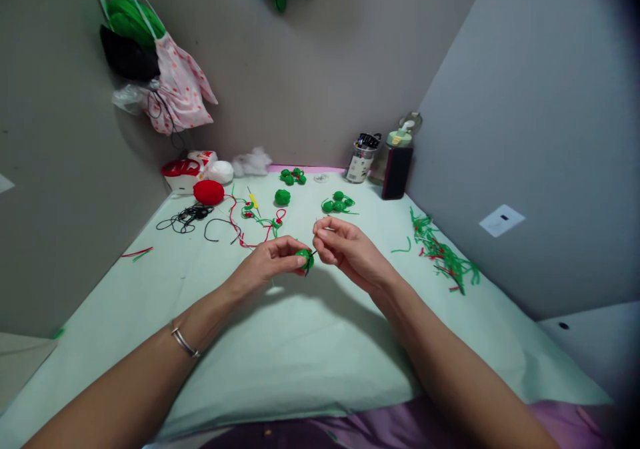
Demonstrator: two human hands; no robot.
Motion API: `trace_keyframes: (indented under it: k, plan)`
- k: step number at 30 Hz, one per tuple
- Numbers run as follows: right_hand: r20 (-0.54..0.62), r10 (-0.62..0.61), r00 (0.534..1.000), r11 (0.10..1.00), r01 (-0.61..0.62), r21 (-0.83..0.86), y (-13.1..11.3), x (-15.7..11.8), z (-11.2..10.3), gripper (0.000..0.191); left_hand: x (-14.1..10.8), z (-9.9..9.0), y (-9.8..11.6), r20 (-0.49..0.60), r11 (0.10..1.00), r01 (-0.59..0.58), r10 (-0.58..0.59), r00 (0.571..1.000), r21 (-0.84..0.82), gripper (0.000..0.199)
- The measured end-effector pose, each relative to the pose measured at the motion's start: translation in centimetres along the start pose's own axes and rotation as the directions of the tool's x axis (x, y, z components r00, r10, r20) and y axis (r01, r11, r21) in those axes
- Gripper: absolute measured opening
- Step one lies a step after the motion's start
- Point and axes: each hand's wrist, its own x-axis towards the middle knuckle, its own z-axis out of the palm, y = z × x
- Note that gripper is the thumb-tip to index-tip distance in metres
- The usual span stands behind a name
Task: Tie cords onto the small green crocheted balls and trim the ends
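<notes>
Over the near middle of the table, my left hand [283, 255] pinches a small green crocheted ball [304, 259] between thumb and fingers. Black yarn [313, 253] crosses the ball's surface and runs toward my right hand [343, 245]. That hand's thumb and forefinger are closed on the strand, just right of the ball; whether a needle is also in the pinch is too small to tell. Behind the hands lie a larger green ball [283, 197] and a cluster of small green balls [339, 203]. Green and red crocheted pieces with trailing yarn [249, 210] lie beyond my left hand.
Red yarn [209, 192], tangled black yarn [187, 217] and a yellow-handled hook [253, 199] are at the left. Green and red scraps [443, 259] lie at the right. A pen cup [359, 162], a bottle [399, 139] and a dark phone [397, 173] stand at the back.
</notes>
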Motion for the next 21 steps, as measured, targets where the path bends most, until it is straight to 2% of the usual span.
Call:
trace_keyframes:
  k: [3,9,12,14,17,19,21]
  plan:
    - [-0.015,0.012,1.0,0.999,-0.012,-0.048,0.18,0.01,0.03,0.021,0.06,-0.05,-0.21,0.018,1.0,0.001,-0.001,1.0,-0.013,0.02]
    - [-0.16,-0.034,0.986,0.996,0.047,0.078,0.77,0.59,-0.26,0.025,0.16,0.03,0.04,-0.022,1.0,0.005,-0.005,1.0,0.025,0.021]
    - [-0.179,-0.064,0.982,0.995,0.077,0.07,0.75,0.63,-0.2,0.026,0.13,-0.04,0.08,-0.033,1.0,0.006,-0.006,0.999,0.018,0.021]
    - [-0.156,-0.085,0.984,0.996,0.086,-0.002,0.64,0.55,-0.21,0.025,0.08,-0.07,0.09,-0.043,1.0,0.013,-0.013,0.999,0.004,0.021]
    - [-0.168,-0.126,0.978,0.975,0.091,-0.205,0.5,0.41,-0.43,0.024,0.01,-0.09,0.22,-0.066,0.999,0.006,-0.008,0.998,-0.032,0.019]
    - [-0.21,-0.189,0.959,0.92,0.098,-0.378,0.49,0.35,-0.64,0.024,-0.03,-0.1,0.42,-0.082,0.999,-0.005,0.001,0.997,-0.047,0.018]
    - [-0.229,-0.298,0.927,0.824,0.129,-0.551,0.52,0.28,-0.8,0.023,-0.04,-0.13,0.63,-0.097,0.999,-0.013,0.008,0.995,-0.047,0.017]
